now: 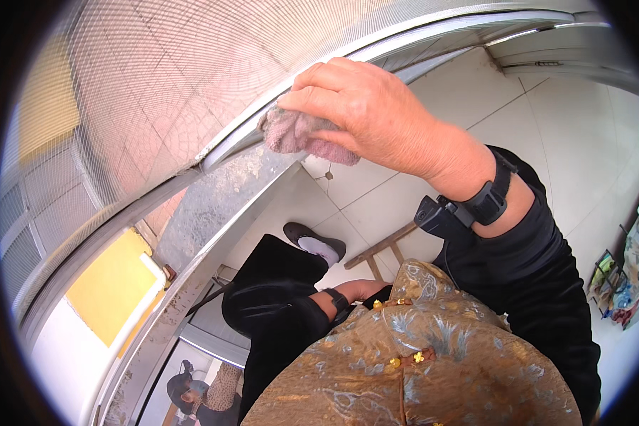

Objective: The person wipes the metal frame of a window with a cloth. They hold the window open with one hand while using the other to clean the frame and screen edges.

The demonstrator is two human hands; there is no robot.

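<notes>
My right hand grips a crumpled pinkish-grey cloth, which touches the pale metal frame of a mesh screen. The fingers curl over the cloth at the frame's edge. Near my waist, part of my left hand shows beside the brown patterned garment; its fingers are hidden, so what it holds cannot be told. Dark straps circle both wrists, and a black device is on the right one.
Below are a tiled floor, a wooden frame with crosspieces and a dark shoe. A worn sill runs under the screen. A capped person, possibly a reflection, shows at lower left. A rack with colourful items stands right.
</notes>
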